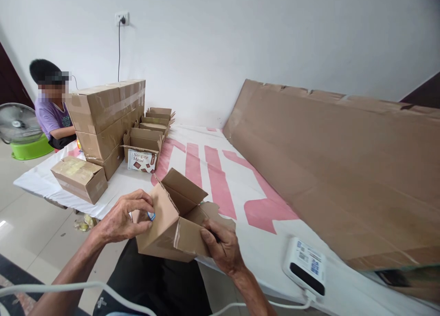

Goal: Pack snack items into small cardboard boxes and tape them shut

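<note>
An open brown cardboard box is tilted at the table's front edge, above my lap, with its flaps standing up. My right hand grips the box's right side, thumb on the outer face and fingers by the flap. At the box's left flap, my left hand pinches a small blue-and-white piece between thumb and fingers; its kind is too small to tell. Beyond the box stands another open carton with a white "Super Meal" label on its front.
More open cartons line up behind, beside a stack of taped boxes. One closed box lies at left. A large cardboard sheet leans at right. A white device trails a cable. A person sits beyond the stack.
</note>
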`<state>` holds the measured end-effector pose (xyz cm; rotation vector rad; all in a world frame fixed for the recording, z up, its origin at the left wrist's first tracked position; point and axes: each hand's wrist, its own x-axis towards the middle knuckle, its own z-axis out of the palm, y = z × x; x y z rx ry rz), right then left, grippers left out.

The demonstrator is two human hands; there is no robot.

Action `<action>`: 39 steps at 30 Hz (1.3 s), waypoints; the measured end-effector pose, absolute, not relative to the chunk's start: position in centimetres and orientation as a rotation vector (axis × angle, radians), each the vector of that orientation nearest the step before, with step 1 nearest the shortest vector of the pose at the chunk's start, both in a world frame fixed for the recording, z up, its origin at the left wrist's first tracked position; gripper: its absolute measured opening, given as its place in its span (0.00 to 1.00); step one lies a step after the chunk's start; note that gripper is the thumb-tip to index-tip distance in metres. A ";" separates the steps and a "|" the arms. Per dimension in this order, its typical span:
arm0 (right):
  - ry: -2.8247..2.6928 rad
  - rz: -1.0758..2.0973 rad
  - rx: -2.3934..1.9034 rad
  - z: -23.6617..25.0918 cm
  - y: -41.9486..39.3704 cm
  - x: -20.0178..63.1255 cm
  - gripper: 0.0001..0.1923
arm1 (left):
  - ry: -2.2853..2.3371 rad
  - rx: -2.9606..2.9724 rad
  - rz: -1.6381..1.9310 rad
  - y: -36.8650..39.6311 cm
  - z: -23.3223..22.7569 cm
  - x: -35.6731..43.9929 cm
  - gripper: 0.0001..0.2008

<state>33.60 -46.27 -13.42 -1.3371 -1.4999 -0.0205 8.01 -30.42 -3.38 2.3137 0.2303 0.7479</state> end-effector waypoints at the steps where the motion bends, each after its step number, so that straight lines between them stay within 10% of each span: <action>1: -1.500 -0.020 -1.339 -13.4 -46.3 33.6 0.22 | 0.238 2.318 0.748 -30.3 -3.5 8.0 0.11; 39: -1.478 -0.051 -1.333 -13.2 -45.9 33.4 0.27 | 0.145 2.352 0.792 -29.0 -3.7 9.2 0.06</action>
